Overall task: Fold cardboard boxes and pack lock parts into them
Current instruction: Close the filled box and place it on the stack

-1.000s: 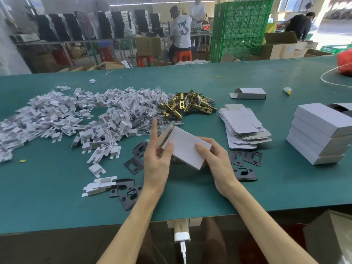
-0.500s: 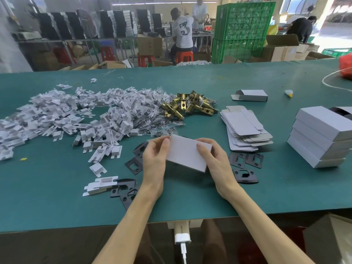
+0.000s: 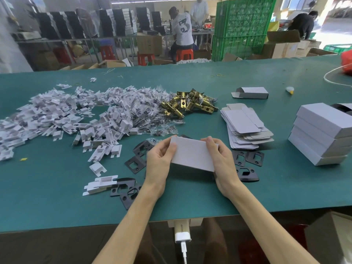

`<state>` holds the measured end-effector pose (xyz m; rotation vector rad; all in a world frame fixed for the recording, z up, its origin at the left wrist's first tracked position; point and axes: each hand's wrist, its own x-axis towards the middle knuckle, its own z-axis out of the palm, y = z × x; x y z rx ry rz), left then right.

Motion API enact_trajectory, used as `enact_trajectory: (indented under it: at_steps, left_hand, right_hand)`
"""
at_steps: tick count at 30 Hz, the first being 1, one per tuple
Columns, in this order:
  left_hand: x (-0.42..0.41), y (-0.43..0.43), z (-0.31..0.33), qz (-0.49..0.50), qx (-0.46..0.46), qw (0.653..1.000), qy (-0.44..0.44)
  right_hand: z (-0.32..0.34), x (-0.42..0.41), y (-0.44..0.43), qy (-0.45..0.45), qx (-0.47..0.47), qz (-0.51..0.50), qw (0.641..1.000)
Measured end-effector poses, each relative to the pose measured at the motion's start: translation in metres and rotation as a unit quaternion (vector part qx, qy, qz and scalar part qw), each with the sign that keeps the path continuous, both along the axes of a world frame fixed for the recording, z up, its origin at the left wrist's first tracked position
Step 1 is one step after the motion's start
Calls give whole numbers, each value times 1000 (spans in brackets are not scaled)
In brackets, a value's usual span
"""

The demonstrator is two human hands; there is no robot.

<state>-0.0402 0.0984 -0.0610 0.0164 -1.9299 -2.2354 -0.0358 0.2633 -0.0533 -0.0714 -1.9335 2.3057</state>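
A small white cardboard box (image 3: 192, 154) is held just above the green table (image 3: 57, 197), near its front edge. My left hand (image 3: 159, 159) grips the box's left end with curled fingers. My right hand (image 3: 222, 159) grips its right end. Black lock plates (image 3: 136, 164) lie under and around my hands, with more black plates (image 3: 247, 162) to the right. Brass latch parts (image 3: 188, 105) are heaped behind the box. A stack of flat box blanks (image 3: 245, 126) lies to the right.
A wide heap of white plastic inserts (image 3: 62, 117) and bagged screws (image 3: 152, 119) covers the table's left half. Stacked closed white boxes (image 3: 323, 134) stand at the right, a single folded box (image 3: 251, 92) farther back. Green crates (image 3: 242, 27) and people are behind the table.
My left hand's raised finger has come down and now grips the box's left end. The box has turned level between both hands.
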Motion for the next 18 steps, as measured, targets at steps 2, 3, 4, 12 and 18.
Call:
enact_trajectory:
  at_steps: [2,3,4,12,18]
  left_hand:
    - [0,0,0,-3,6,1000,-4]
    - [0,0,1,-6,9,1000,-6]
    - [0,0,1,-10,11,1000,-7]
    - [0,1,1,12,-10,1000,-17]
    - [2,3,1,-20,-58,998,8]
  right_hand:
    - [0,0,1,-4,-4,0,1000]
    - [1,0,1,-4,-4,1,1000]
    - [1,0,1,-3,-3,3,1000]
    - [2,3,1,13,16,33,999]
    - [3,3,1,12,11,27,999]
